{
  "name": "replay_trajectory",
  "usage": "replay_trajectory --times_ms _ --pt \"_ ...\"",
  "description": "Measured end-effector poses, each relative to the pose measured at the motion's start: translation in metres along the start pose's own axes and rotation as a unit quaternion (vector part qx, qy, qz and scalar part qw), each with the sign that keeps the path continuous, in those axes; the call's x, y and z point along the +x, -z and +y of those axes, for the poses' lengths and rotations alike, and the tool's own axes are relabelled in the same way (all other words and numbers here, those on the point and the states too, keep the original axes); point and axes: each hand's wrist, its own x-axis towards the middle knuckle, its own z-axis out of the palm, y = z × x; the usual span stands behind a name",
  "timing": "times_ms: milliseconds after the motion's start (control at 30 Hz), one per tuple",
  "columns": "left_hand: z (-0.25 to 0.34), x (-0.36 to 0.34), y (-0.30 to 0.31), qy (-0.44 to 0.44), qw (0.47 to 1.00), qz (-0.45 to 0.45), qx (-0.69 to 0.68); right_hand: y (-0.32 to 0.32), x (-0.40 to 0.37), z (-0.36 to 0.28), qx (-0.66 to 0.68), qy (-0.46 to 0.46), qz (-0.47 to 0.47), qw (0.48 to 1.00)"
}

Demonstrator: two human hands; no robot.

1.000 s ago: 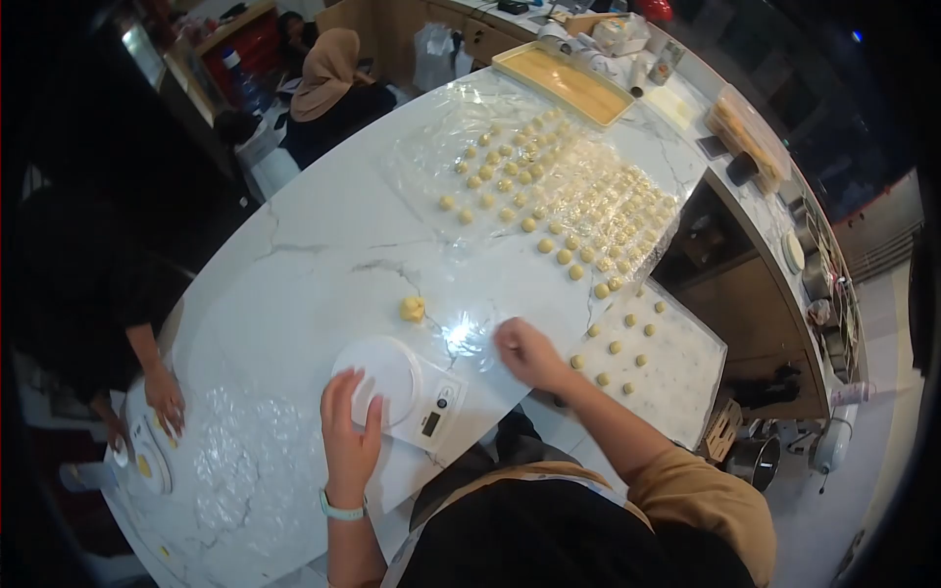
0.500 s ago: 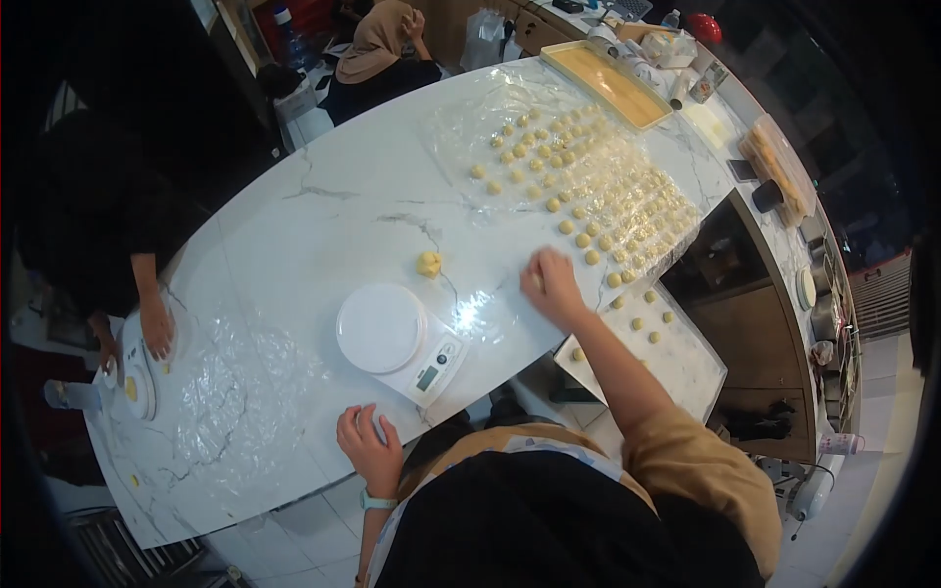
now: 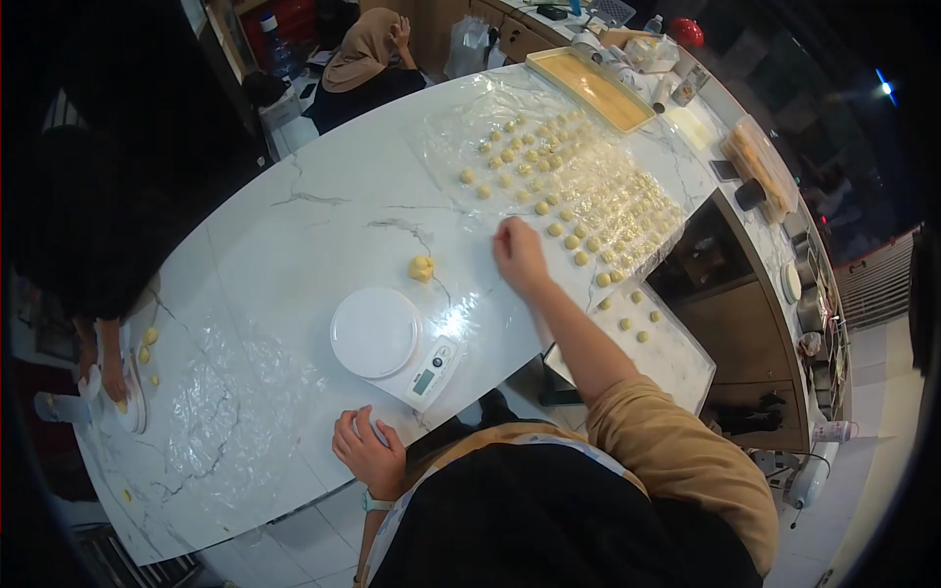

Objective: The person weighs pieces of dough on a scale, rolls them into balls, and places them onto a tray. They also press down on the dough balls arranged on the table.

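Observation:
My right hand [image 3: 519, 255] is closed above the marble table, near the lower left of the rows of small yellow dough balls [image 3: 555, 230]. Its fingers are curled, and whatever they may hold is hidden. Resting by the table's near edge, my left hand [image 3: 370, 449] has its fingers loosely apart and holds nothing. A white kitchen scale [image 3: 374, 332] stands between my hands. Behind the scale lies a larger lump of yellow dough [image 3: 421, 268].
Plastic sheet [image 3: 446, 147] lies under and over the dough balls. More balls sit on a lower tray [image 3: 676, 351] at right. A yellow tray [image 3: 593, 90] stands at the back. On the left, a co-worker's hands [image 3: 114, 375] work at another scale [image 3: 135, 407].
My right hand has moved slightly away from me along the table. My left hand stays put. The co-worker's hand has drawn back onto their scale, and the view has shifted a little.

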Motion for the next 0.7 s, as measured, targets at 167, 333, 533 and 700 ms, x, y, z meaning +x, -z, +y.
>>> replay_trajectory --times_ms 167,333,533,700 --pt "-0.003 0.000 0.003 -0.014 1.000 -0.002 0.018 0.007 -0.079 -0.032 0.036 0.062 -0.009 0.997" --pt "-0.005 -0.001 0.002 -0.027 1.000 0.006 0.003 0.053 -0.074 -0.024 0.113 -0.077 -0.038 0.990" --pt "-0.005 -0.003 0.000 -0.022 1.000 -0.003 0.003 0.014 -0.030 -0.006 0.322 -0.078 -0.051 0.942" --pt "-0.004 -0.002 -0.002 -0.027 0.999 -0.022 0.029 0.050 -0.085 0.016 0.069 0.013 -0.145 0.987"
